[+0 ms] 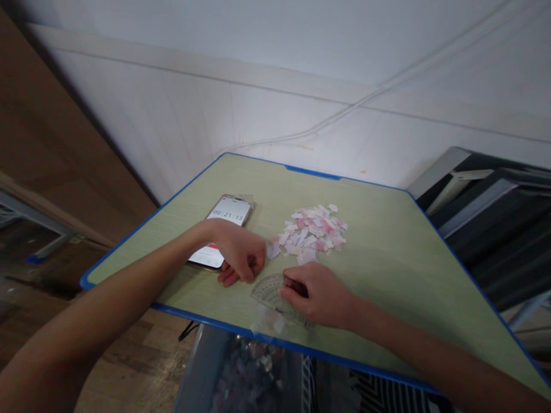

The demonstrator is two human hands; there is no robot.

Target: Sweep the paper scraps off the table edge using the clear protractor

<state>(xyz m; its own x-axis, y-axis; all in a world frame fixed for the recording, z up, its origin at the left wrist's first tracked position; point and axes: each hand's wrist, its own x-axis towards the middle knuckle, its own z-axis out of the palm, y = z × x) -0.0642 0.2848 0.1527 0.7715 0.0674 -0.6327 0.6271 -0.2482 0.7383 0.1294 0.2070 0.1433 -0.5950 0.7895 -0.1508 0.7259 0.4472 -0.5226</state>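
Clear protractor [272, 292] | arc forward, length slanting rightward | right fingers [297, 273] grip it | left [229, 276] unclear

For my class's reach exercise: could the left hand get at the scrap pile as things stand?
Probably yes: the left hand is close beside the scrap pile, and nothing visible stands between them.

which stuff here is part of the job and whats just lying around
Likely part of the job:
clear plastic half-round protractor, at the right hand
heaped pink-and-white paper scraps
pale green, blue-edged table

Likely just lying about:
bright-screened rectangular phone, though its timer may matter
black-and-white striped item below the table
thin white cable
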